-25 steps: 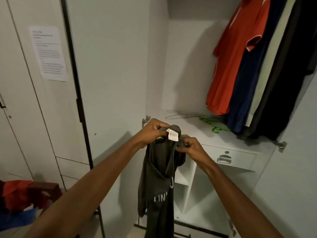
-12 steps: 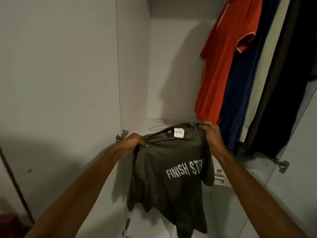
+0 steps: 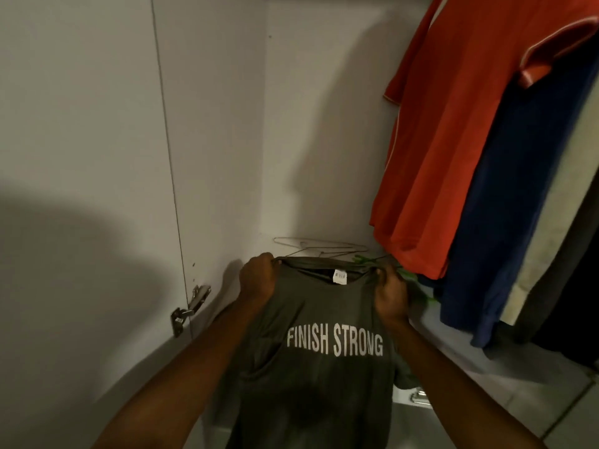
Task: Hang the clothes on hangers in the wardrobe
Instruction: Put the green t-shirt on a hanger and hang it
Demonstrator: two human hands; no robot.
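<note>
A dark olive T-shirt (image 3: 324, 377) printed "FINISH STRONG" hangs spread between my hands in front of the open wardrobe. My left hand (image 3: 259, 280) grips its left shoulder and my right hand (image 3: 390, 293) grips its right shoulder, holding the neckline taut with a white label showing. Behind the shirt, thin wire hangers (image 3: 319, 244) lie on the wardrobe shelf, and part of a green hanger (image 3: 411, 275) shows beside my right hand.
An orange shirt (image 3: 453, 140), a blue one (image 3: 505, 202), a cream one and darker clothes hang at the right. The white shelf (image 3: 460, 354) runs under them with a drawer handle (image 3: 418, 398) below. The wardrobe's white side wall and a door hinge (image 3: 189, 306) are left.
The bunched shirt has been opened out flat between my hands, which moved apart to its shoulders. I have stepped closer to the wardrobe, and the full lettering now shows.
</note>
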